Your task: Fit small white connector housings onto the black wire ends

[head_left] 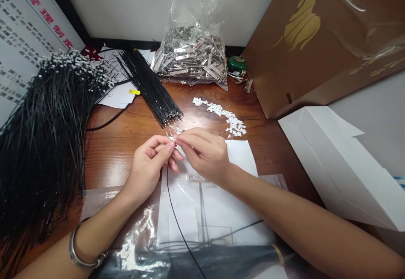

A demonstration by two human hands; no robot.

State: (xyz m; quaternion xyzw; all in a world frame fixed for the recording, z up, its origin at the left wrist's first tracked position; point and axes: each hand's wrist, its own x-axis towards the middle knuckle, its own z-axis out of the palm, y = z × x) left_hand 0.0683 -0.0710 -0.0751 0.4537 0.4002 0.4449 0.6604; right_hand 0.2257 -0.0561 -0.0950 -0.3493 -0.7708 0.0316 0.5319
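Working fingertip to fingertip above a wooden table [109, 156], a person's left hand [152, 161] and right hand [209, 150] pinched the upper end of a thin black cord [172, 205], where a small white piece [172, 139] showed, partly hidden by the fingers. The cord trailed between the forearms toward 6 o'clock, over white paper [243, 156] and clear plastic. From the hands, loose white connectors [232, 123] lay scattered at 2 o'clock, with a brown box [335, 55] farther off that way. A bundle of black cords [152, 91] stretched toward 11 o'clock, a clear bag of metal pieces [193, 55] sat just past 12, and white-tipped cords [53, 127] were heaped at 9.
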